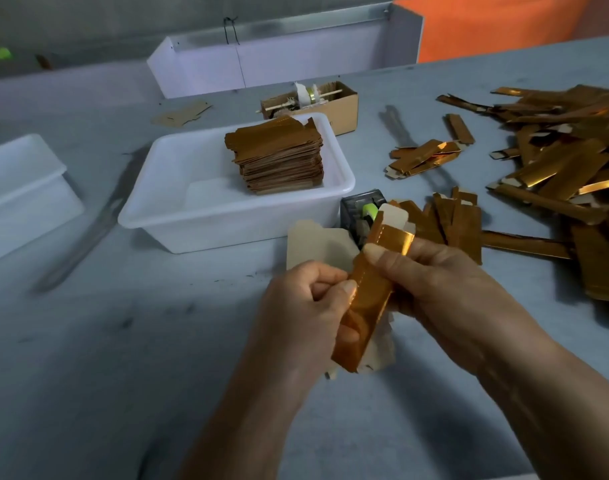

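Both hands on the gold carton [368, 296], held up over the near middle of the table [123, 341]. My left hand [306, 306] pinches its left edge between thumb and forefinger. My right hand [445, 282] wraps the upper part, thumb pressed on top. I'd say I'm squaring the flat sleeve into a box. The next move likely calls for folding the pale far flap in while the creases hold.

The dark dispenser [360, 213] sits right behind that flap, and the white tub [178, 216] corner is just beyond, so it's tight there. The finished pile [555, 174] crowds the right. There's open room near me and to the left.
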`<state>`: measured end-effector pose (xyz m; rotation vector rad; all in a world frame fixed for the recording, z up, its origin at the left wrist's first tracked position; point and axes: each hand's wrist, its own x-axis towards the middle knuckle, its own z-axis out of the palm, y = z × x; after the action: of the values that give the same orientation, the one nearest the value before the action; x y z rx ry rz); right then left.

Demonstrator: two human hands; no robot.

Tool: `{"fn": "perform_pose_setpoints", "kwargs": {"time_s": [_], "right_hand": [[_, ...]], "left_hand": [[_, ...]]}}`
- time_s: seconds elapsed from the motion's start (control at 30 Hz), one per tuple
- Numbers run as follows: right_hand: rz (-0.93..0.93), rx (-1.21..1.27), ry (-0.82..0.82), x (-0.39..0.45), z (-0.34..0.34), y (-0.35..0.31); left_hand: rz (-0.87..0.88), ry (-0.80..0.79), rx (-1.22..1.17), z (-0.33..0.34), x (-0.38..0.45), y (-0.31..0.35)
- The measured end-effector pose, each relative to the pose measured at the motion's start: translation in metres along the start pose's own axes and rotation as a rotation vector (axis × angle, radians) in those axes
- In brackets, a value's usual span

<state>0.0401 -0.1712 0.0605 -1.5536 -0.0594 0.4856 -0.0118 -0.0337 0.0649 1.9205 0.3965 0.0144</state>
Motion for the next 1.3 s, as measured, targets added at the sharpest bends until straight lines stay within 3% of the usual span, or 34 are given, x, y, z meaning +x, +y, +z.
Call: {"fn": "perform_pose_setpoints", "kwargs": {"time_s": [0.07,0.13,0.2,0.33,0.6,1.13,1.2,1.3], "right_hand": [[-0.083,-0.139,0.100,0.003,-0.010,-0.007],[-0.177,-0.257,0.333,0.007,-0.023,-0.007],[-0.154,-0.304,0.466,0.012,-0.034,0.000],[-0.011,-0.345,0.376,0.018,-0.036,0.022],[0.026,-0.330,0.267,0.026,-0.032,0.017],[0.026,-0.394,0.295,0.030,-0.025,0.015],[0.043,-0.343,0.283,0.030,-0.026,0.015],[0.099,-0.042,0.198,0.027,-0.029,0.016]], "left_hand": [[0.005,0.078,-0.014,-0.001,0.003,-0.004],[-0.036,0.147,-0.086,-0.001,0.007,-0.009],[-0.095,0.189,-0.170,-0.001,0.009,-0.012],[-0.128,0.190,-0.224,0.004,0.011,-0.018],[-0.087,0.120,-0.244,0.011,0.013,-0.020],[-0.088,0.138,-0.190,0.013,0.014,-0.023],[-0.088,0.144,-0.182,0.014,0.015,-0.023],[-0.100,0.142,-0.162,0.015,0.015,-0.023]]}}
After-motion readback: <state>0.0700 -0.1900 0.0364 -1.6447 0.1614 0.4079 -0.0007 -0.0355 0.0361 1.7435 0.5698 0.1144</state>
